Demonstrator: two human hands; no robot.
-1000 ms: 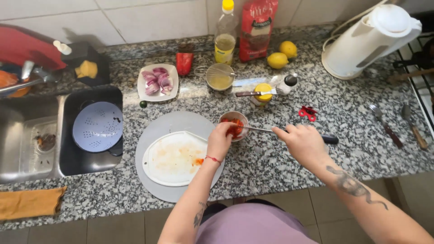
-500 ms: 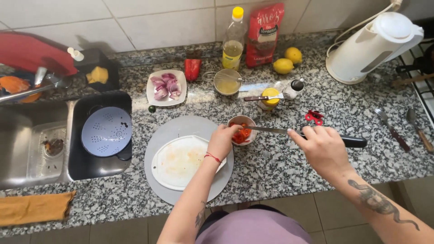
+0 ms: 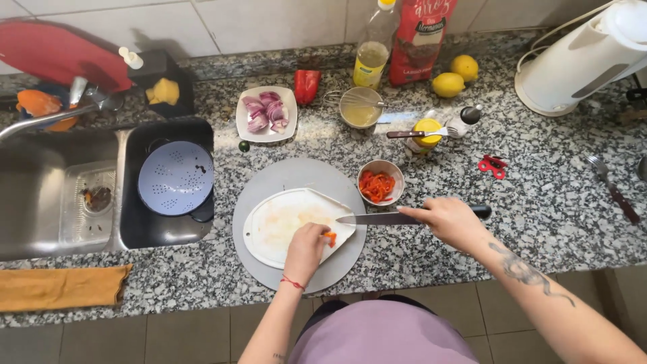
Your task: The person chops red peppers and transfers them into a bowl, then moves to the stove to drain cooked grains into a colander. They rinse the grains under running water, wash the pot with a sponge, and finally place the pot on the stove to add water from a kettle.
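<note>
Left hand (image 3: 304, 251) pinching red pepper pieces (image 3: 330, 237) on white cutting board (image 3: 276, 226); right hand (image 3: 450, 221) clenched around knife (image 3: 377, 218), blade just beside left fingertips.

A speckled grey granite worktop (image 3: 526, 202) runs wall to wall — pale square wall tiles (image 3: 256, 23) behind, grey floor tiles (image 3: 168, 340) below, daylight brightening its middle.
</note>
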